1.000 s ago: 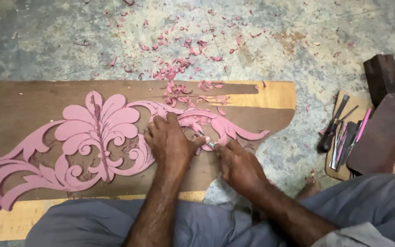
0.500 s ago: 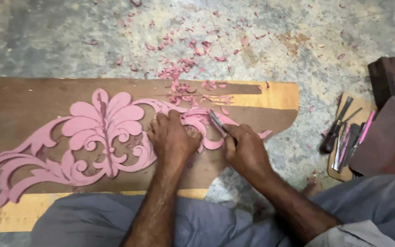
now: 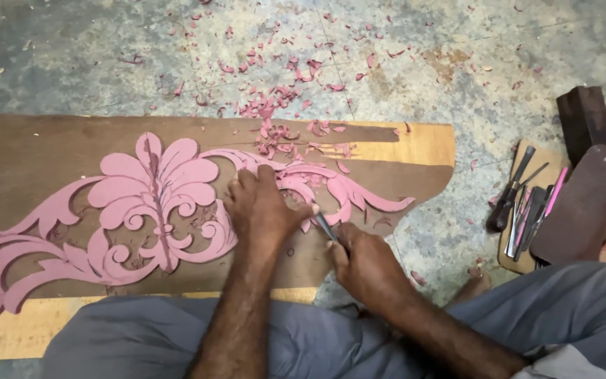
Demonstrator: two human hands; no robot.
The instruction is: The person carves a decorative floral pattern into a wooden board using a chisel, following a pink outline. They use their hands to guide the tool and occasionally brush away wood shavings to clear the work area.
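Countless pink shavings (image 3: pixel 275 105) litter mottled concrete floor (image 3: pixel 71 56) beyond wooden board (image 3: pixel 36 147).

Your two forearms are bare from the elbow down, with no sleeves, watch, rings or gloves on your left hand (image 3: pixel 264 207) or right hand (image 3: pixel 362 263). You wear loose grey-blue trousers (image 3: pixel 317 344) of plain cloth, creased in soft folds over both legs. A paler grey patch of cloth (image 3: pixel 562 361) shows at the lower right edge.

Bare board (image 3: pixel 29 151) left of both hands, pink shavings (image 3: pixel 275 105) beyond, chisel tray (image 3: pixel 527 210) and probably dark blocks (image 3: pixel 583 119) crowding right
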